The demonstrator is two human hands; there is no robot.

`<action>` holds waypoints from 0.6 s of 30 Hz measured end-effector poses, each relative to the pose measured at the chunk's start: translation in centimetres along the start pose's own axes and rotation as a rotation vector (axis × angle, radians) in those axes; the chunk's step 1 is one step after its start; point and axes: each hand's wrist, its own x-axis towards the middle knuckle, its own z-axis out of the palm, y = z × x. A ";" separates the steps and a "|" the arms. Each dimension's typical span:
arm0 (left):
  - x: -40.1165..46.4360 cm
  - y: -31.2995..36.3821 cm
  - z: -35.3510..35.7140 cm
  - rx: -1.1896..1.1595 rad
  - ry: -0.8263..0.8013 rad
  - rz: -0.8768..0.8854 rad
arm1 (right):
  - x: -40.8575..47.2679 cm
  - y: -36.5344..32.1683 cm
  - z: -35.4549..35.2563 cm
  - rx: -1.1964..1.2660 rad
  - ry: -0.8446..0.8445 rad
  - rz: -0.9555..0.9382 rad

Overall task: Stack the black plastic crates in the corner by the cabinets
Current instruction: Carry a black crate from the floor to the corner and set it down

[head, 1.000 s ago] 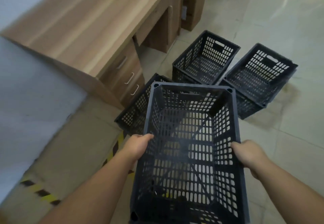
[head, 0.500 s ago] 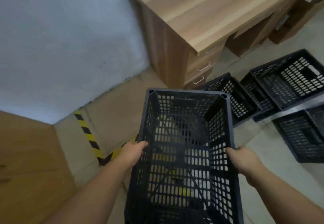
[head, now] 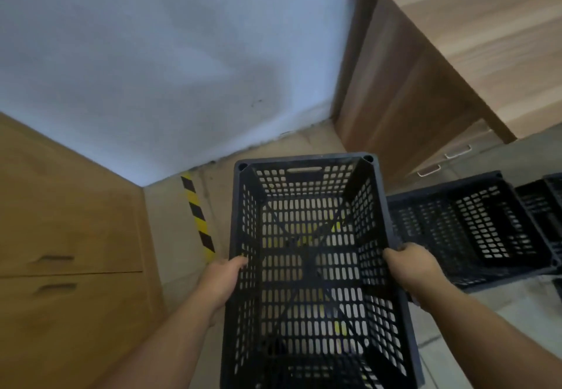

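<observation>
White wall (head: 167,63) meets cabinet (head: 67,236) at a bare corner; left hand (head: 220,276) and right hand (head: 410,267) grasp one crate (head: 307,267) near it; other crates (head: 474,227) wait unstacked beyond.

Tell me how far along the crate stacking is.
No stack shows in the corner yet. Both hands, left hand and right hand, hold the first crate over the floor by the cabinet. At least one other crate waits by the desk.

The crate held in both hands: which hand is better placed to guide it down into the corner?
Left hand: it grips the crate on the side nearer the cabinet and the corner.
</observation>
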 end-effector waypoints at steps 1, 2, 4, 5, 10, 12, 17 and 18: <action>0.9 0.3 -0.5 -0.013 0.001 -0.006 | 0.5 -1.3 0.5 -0.022 -0.014 -0.015; 1.7 0.5 -1.0 -0.029 0.003 -0.012 | 1.1 -2.4 0.9 -0.053 -0.026 -0.037; 3.0 1.2 -1.7 -0.066 0.025 -0.016 | 2.4 -4.6 1.7 -0.099 -0.043 -0.074; 4.0 1.4 -2.0 -0.080 0.047 -0.020 | 3.0 -5.7 2.0 -0.106 -0.063 -0.081; 8.4 3.4 -3.2 -0.159 0.132 -0.048 | 7.2 -11.2 3.4 -0.159 -0.139 -0.116; 8.7 5.1 -3.3 -0.195 0.156 -0.044 | 9.1 -13.1 4.0 -0.155 -0.143 -0.122; 11.9 7.5 -3.4 -0.272 0.186 -0.059 | 13.3 -16.8 5.8 -0.115 -0.194 -0.171; 12.8 7.7 -3.4 -0.279 0.183 -0.064 | 14.1 -17.3 6.3 -0.101 -0.206 -0.168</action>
